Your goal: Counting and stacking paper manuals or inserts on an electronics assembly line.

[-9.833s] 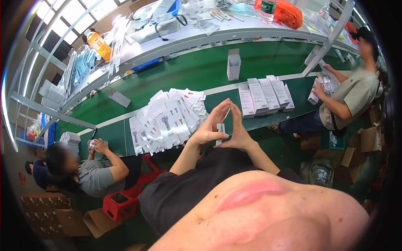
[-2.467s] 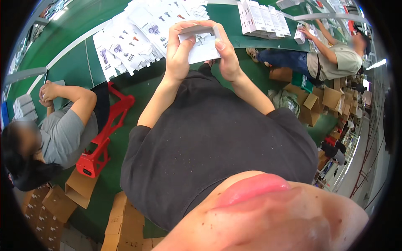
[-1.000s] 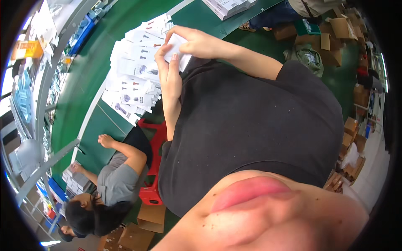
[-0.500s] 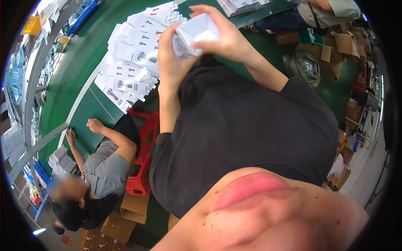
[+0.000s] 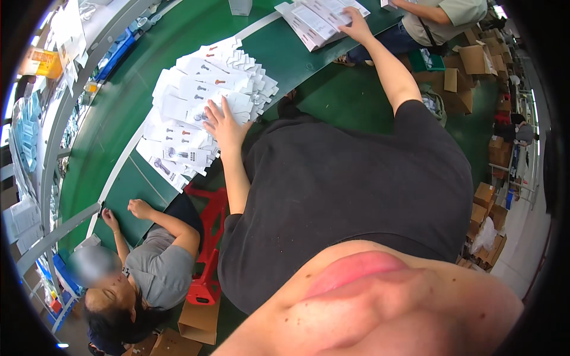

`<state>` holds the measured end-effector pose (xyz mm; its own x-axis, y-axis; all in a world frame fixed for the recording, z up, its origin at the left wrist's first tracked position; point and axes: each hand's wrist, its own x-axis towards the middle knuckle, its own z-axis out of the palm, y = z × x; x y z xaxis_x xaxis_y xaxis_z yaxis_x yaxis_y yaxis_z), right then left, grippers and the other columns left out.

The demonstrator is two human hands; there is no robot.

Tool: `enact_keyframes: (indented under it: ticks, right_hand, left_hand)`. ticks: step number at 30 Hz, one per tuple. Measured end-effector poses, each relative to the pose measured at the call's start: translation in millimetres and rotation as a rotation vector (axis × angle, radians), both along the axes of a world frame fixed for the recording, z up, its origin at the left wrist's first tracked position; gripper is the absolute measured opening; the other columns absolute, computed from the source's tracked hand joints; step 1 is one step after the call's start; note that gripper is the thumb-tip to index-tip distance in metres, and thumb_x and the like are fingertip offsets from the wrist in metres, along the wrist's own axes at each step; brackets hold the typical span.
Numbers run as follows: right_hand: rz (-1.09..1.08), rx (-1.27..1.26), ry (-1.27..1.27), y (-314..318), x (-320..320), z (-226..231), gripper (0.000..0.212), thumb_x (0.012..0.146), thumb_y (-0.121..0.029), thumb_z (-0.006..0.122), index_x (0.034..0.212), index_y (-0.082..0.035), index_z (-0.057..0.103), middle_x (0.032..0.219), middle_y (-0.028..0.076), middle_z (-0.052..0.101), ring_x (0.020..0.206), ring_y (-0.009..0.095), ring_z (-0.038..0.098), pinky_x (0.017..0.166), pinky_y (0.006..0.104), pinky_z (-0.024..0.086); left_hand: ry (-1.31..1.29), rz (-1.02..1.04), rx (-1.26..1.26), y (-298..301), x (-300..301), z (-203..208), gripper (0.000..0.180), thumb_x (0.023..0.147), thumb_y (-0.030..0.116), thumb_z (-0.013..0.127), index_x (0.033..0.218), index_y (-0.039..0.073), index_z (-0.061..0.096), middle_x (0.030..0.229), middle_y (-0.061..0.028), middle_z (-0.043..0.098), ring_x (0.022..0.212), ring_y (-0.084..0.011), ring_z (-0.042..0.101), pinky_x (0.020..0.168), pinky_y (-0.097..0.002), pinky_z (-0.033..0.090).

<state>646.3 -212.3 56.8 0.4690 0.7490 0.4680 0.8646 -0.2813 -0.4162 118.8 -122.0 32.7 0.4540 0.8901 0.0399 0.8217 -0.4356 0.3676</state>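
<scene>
Head view: working wide at the green table!

Left hand, fingers spread, is over the flat cartons; best slide one free by its edge. Right hand is at the white boxes farther right, thumb and fingers apart; whether they grip one, I can't tell. Keep that row square!

White boxes seem cropped by the top edge.
</scene>
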Motion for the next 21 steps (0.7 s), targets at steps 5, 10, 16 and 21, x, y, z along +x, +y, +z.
enact_keyframes:
  ticks: [5,10,16,21]
  right_hand:
    - [0.020,-0.127,-0.021,-9,16,-18,0.047,0.073,-0.008,0.068,0.117,-0.008,0.054,0.120,0.013,0.057,0.110,0.035,0.056,0.097,0.0364,0.045]
    - [-0.003,-0.143,-0.059,5,-10,2,0.046,0.073,-0.010,0.068,0.117,-0.008,0.055,0.121,0.013,0.058,0.110,0.034,0.057,0.098,0.0367,0.045]
    - [-0.224,-0.093,-0.579,26,-65,5,0.049,0.077,-0.024,0.068,0.121,-0.006,0.056,0.130,0.013,0.057,0.125,0.033,0.049,0.106,0.0488,0.038]
    - [0.206,-0.212,-0.339,45,-125,-31,0.043,0.079,-0.025,0.066,0.117,-0.005,0.063,0.140,0.014,0.050,0.133,0.039,0.041,0.108,0.0551,0.033]
  left_hand:
    - [0.170,-0.038,-0.003,-5,-7,-4,0.091,0.070,0.020,0.080,0.151,0.011,0.039,0.162,-0.0174,0.023,0.149,-0.0399,0.023,0.116,-0.0576,0.027]
    - [-0.042,-0.165,-0.085,5,-20,13,0.079,0.073,0.014,0.074,0.147,0.011,0.045,0.159,-0.0174,0.031,0.146,-0.0417,0.028,0.115,-0.0556,0.029]
    - [-0.218,-0.200,0.032,-3,-19,22,0.061,0.079,0.003,0.062,0.139,0.006,0.052,0.151,-0.0211,0.042,0.142,-0.0424,0.037,0.115,-0.0546,0.032]
    - [-0.250,-0.142,0.091,-11,-25,32,0.055,0.081,-0.002,0.058,0.135,0.006,0.056,0.145,-0.0182,0.051,0.138,-0.0400,0.043,0.114,-0.0533,0.033]
